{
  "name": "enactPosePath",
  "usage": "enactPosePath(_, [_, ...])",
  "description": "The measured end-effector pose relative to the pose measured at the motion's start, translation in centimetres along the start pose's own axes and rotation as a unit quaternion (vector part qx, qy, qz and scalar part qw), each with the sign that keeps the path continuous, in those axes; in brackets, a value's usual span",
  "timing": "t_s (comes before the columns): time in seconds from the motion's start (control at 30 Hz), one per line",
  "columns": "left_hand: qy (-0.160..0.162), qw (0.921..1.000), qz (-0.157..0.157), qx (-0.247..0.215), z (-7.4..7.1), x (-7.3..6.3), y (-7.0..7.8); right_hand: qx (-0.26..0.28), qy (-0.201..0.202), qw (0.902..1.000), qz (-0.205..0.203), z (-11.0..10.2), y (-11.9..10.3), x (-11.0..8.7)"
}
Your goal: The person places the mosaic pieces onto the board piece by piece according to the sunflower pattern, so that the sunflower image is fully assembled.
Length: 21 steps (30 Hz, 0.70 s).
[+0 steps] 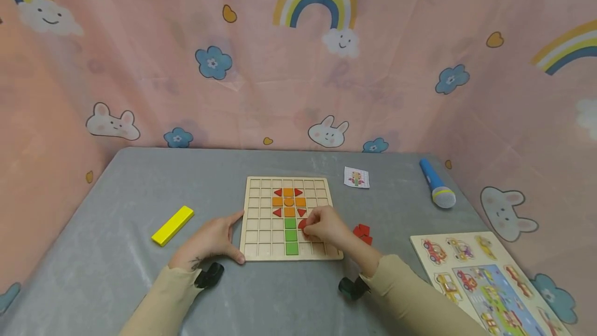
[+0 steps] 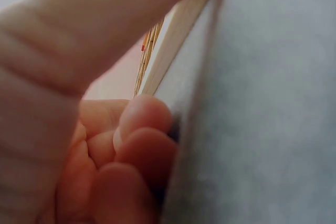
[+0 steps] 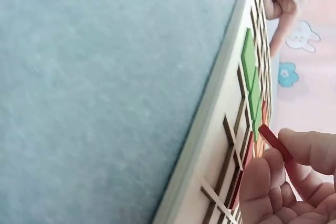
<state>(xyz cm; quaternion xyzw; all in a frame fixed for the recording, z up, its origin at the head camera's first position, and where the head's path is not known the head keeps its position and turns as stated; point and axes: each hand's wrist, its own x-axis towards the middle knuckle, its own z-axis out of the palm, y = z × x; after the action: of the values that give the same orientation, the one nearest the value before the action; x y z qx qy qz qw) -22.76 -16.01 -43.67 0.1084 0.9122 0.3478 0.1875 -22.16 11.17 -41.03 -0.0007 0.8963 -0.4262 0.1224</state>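
A square wooden grid board [image 1: 266, 236] lies on the grey table. Along its left side, my left hand [image 1: 210, 240] touches the edge with the index finger and the lower corner with the thumb, which are spread apart. Over the grid, right of a column of green square tiles [image 1: 291, 235], my right hand [image 1: 324, 227] pinches a thin red tile [image 3: 275, 142] between thumb and fingertips. Farther up, orange tiles [image 1: 288, 192] form a cross around an orange round tile [image 1: 289, 201], with red triangles [image 1: 278, 212] at its corners. Another red tile [image 3: 243, 171] lies in the grid close to the pinching fingers.
Several loose red pieces [image 1: 363, 232] lie beside the right forearm. A small pattern card [image 1: 356, 177] sits behind the board. To the left is a yellow bar [image 1: 172, 226]; to the right, a blue toy microphone [image 1: 436, 183] and a vehicle puzzle board [image 1: 418, 242].
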Motion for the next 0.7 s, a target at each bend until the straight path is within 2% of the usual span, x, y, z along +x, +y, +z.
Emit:
enactPosePath(0.4, [0.001,1.0000,0.007,0.001,-0.03,0.04,-0.08,-0.037,-0.004,0.9989,0.027,0.56,0.12,-0.52])
enactPosePath(0.57, [-0.001,1.0000,0.005,-0.002,-0.08,-0.03,0.07,-0.047,0.005,0.9986,0.024,0.61,-0.04,-0.51])
enactPosePath(0.7, [-0.003,1.0000,0.000,-0.002,-0.12,-0.11,0.16,-0.047,-0.004,0.9988,0.013,0.93,-0.28,-0.35])
